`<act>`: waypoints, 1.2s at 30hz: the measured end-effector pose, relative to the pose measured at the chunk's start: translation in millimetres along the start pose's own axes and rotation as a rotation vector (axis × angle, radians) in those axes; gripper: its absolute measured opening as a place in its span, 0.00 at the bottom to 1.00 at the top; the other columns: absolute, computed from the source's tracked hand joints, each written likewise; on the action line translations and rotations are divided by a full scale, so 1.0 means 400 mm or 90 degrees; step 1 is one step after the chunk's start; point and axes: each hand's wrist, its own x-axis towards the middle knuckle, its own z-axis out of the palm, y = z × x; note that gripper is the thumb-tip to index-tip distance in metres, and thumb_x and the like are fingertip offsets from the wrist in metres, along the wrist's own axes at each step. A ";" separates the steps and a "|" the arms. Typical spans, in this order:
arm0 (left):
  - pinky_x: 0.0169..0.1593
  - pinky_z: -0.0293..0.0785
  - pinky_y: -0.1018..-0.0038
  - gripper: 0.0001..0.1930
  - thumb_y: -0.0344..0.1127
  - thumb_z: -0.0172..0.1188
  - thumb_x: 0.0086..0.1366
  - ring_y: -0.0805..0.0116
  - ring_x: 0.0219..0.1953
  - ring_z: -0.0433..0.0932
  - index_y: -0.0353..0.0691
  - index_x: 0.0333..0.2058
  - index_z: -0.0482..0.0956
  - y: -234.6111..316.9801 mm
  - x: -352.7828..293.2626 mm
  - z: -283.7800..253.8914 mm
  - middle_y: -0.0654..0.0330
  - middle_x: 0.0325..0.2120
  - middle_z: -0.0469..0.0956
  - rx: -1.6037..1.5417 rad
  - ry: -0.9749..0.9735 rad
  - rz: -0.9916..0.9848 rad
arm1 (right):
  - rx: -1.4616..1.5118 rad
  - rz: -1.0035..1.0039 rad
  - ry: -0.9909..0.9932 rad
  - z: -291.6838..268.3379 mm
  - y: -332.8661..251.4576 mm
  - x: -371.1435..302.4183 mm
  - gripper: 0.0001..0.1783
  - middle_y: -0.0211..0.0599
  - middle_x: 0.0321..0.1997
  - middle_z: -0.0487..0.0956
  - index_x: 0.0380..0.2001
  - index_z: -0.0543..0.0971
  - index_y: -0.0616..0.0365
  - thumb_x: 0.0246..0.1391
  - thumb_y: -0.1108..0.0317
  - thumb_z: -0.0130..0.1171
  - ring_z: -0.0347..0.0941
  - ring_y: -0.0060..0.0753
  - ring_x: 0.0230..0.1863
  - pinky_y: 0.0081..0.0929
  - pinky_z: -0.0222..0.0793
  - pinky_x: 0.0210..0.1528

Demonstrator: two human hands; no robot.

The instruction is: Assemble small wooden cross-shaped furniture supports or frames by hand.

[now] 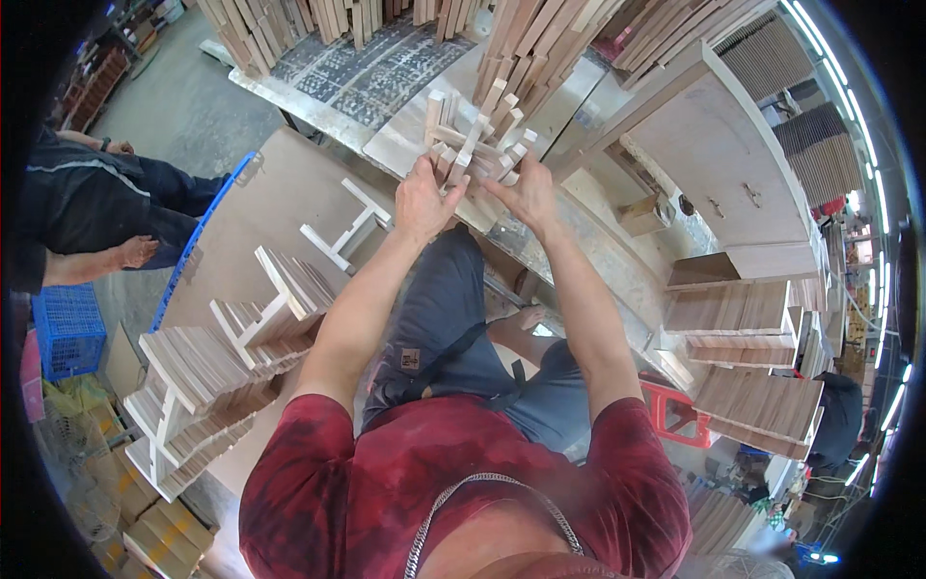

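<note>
Head view, upper centre of the frame: left hand (421, 201) and right hand (526, 198) side by side, fingers clamped on a bundle of short wooden sticks (475, 140) held over the pale workbench (405, 145). Just above, leaning stacks of longer wooden slats (526, 43). Left of the forearms, a brown board (280, 183) carrying a white wooden frame piece (347, 230); lower left, piled slatted wooden assemblies (207, 372). At right, a plywood cabinet (719, 159) and more stacked boards (748, 328). Far left, another person (92, 207) beside a blue crate (68, 328). Nothing between hands and bundle.
</note>
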 end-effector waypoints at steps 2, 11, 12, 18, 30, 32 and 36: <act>0.42 0.77 0.60 0.32 0.50 0.73 0.54 0.44 0.35 0.81 0.28 0.45 0.72 0.015 -0.010 -0.019 0.43 0.29 0.79 -0.003 -0.023 -0.030 | 0.042 0.046 0.037 0.012 -0.004 -0.011 0.47 0.60 0.43 0.82 0.57 0.66 0.67 0.38 0.53 0.74 0.78 0.63 0.46 0.47 0.74 0.50; 0.60 0.70 0.68 0.24 0.43 0.54 0.68 0.64 0.55 0.77 0.33 0.57 0.75 -0.118 0.235 -0.046 0.54 0.53 0.78 -0.683 -0.090 -0.117 | 0.245 0.041 -0.044 -0.031 0.147 0.054 0.42 0.52 0.52 0.79 0.62 0.64 0.61 0.42 0.71 0.70 0.76 0.50 0.54 0.41 0.74 0.54; 0.63 0.66 0.68 0.24 0.44 0.50 0.69 0.66 0.58 0.73 0.35 0.58 0.75 -0.099 0.312 -0.026 0.55 0.56 0.76 -0.741 -0.164 -0.166 | 0.286 0.083 -0.090 -0.039 0.157 0.083 0.42 0.50 0.54 0.78 0.63 0.64 0.60 0.42 0.74 0.70 0.74 0.47 0.57 0.40 0.72 0.57; 0.57 0.71 0.63 0.15 0.36 0.53 0.70 0.62 0.50 0.75 0.39 0.50 0.80 -0.126 0.501 0.038 0.58 0.48 0.80 -0.586 -0.523 -0.110 | 0.169 0.045 -0.145 0.017 0.116 0.080 0.27 0.48 0.62 0.74 0.53 0.77 0.61 0.50 0.61 0.65 0.72 0.46 0.60 0.40 0.68 0.61; 0.65 0.63 0.67 0.31 0.58 0.59 0.67 0.63 0.62 0.70 0.44 0.60 0.74 -0.049 0.408 0.056 0.57 0.59 0.73 -0.495 -0.587 0.075 | 0.442 0.142 -0.198 -0.067 0.214 0.047 0.35 0.41 0.54 0.76 0.60 0.68 0.63 0.47 0.77 0.66 0.73 0.37 0.53 0.36 0.74 0.53; 0.69 0.56 0.64 0.30 0.49 0.63 0.66 0.63 0.66 0.64 0.46 0.64 0.71 -0.062 0.453 0.096 0.60 0.64 0.68 -0.641 -0.722 0.072 | 0.435 0.123 -0.217 -0.081 0.228 0.067 0.39 0.41 0.53 0.77 0.62 0.67 0.61 0.44 0.76 0.68 0.75 0.36 0.50 0.36 0.75 0.50; 0.69 0.59 0.64 0.42 0.38 0.69 0.50 0.66 0.66 0.64 0.38 0.65 0.67 -0.146 0.543 0.092 0.56 0.64 0.68 -0.696 -0.873 0.129 | 0.490 0.182 -0.285 -0.041 0.181 0.144 0.31 0.41 0.41 0.83 0.52 0.77 0.65 0.40 0.74 0.69 0.80 0.32 0.40 0.33 0.77 0.44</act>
